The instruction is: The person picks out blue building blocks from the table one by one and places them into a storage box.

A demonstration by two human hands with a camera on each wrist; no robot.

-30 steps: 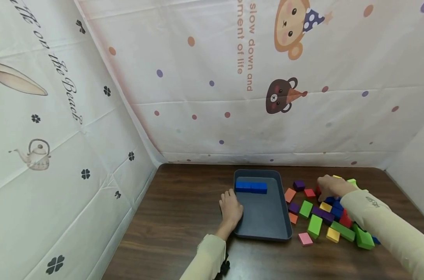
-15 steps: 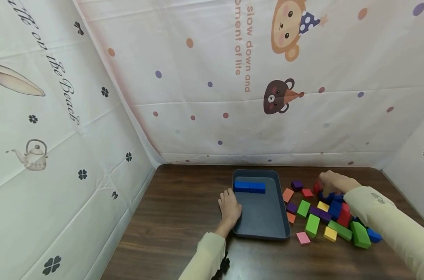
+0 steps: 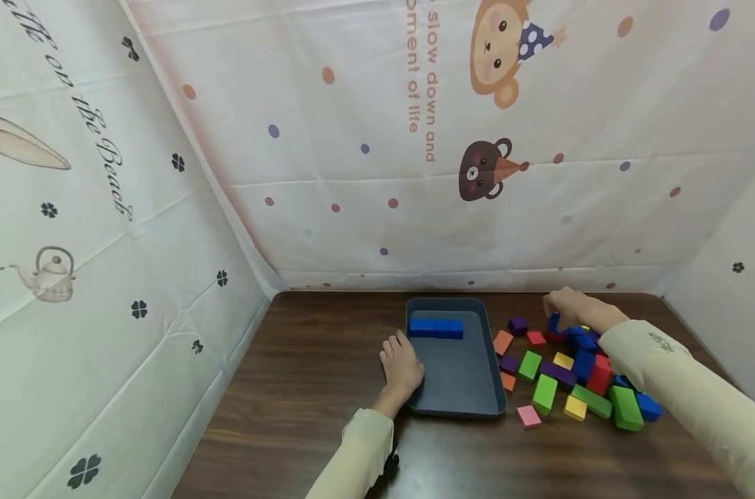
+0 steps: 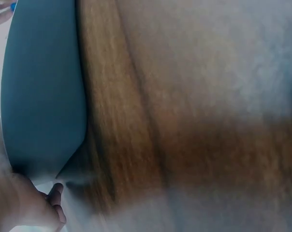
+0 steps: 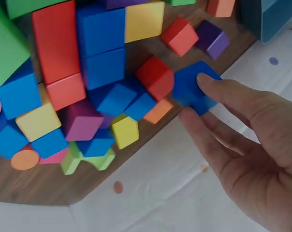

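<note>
My right hand (image 3: 577, 310) pinches a blue block (image 5: 195, 87) between thumb and fingertips, raised at the far edge of a pile of wooden blocks. In the right wrist view a red block (image 5: 155, 77) sits just beside the held one. My left hand (image 3: 402, 367) rests at the left rim of a dark grey tray (image 3: 461, 388), its fingers lying loosely along the outside. Where its thumb is, I cannot tell. A short row of blue blocks (image 3: 436, 328) lies inside the tray near the far wall.
Loose blocks in green, red, yellow, purple, orange and blue cover the wooden table (image 3: 302, 360) right of the tray. A pink block (image 3: 528, 416) lies nearest the front. A printed white cloth (image 3: 327, 235) hangs behind the table.
The right hand has come up out of the pile toward the back and left, with the blue block in its fingers. The left hand stays at the tray. The head view has shifted slightly.
</note>
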